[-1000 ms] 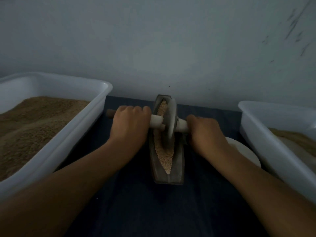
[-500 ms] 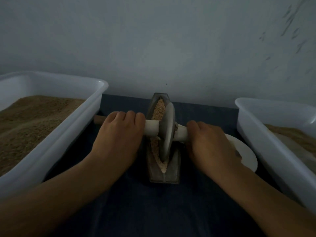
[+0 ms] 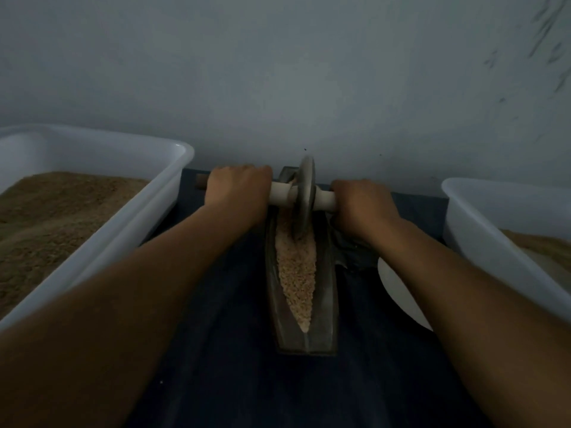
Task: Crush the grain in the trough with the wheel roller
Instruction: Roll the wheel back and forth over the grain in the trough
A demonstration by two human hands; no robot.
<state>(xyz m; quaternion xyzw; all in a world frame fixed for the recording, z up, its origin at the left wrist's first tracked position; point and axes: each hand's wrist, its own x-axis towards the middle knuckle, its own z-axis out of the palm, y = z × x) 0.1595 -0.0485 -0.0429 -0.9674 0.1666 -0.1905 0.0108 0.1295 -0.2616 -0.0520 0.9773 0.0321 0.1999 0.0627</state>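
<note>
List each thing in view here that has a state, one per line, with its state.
wheel roller: upright at the trough's far end, disc down in the grain
trough: flat on the dark cloth, holding grain
grain: piled along the trough
left hand: gripping the roller's left handle
right hand: gripping the right handle
left tub: holding brown meal
right tub: partly filled

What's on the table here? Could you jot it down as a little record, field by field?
tool: wheel roller, disc upright, at the trough's far end
trough: dark, narrow trough running away from the person
contents: pale grain along its groove
left hand: left hand grips the axle handle
right hand: right hand grips the other handle
left side: white tub holding brown meal
right side: second white tub
near right forearm: white plate
surface: dark blue cloth
</note>
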